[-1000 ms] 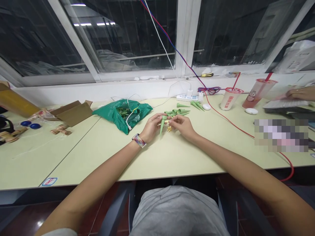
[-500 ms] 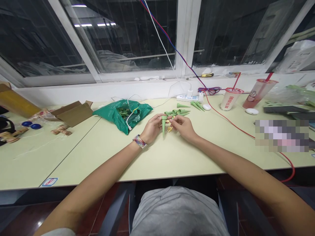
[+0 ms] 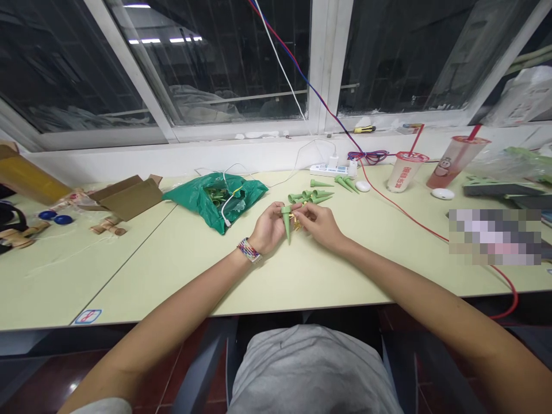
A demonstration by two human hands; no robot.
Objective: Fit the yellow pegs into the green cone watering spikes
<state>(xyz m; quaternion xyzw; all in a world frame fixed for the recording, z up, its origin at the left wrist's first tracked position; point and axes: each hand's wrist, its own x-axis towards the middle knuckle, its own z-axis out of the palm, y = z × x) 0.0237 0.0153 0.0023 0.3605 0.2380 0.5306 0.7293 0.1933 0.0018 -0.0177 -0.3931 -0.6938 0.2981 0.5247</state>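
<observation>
Fingers [image 3: 276,215] hold a green plastic cone [image 3: 287,225]; a cup [image 3: 399,179] bears red lettering [image 3: 404,171].

This is an indoor workroom, with long pale laminate desks [image 3: 142,276] beneath a window [image 3: 215,57], plus a power strip [image 3: 328,170] and trailing cables [image 3: 379,198].

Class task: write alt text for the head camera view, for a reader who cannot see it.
A person's left hand holds a green plastic cone point down, the right hand beside it at a small yellow part. More green cones lie beyond on a pale yellow desk, near a green plastic bag.
</observation>
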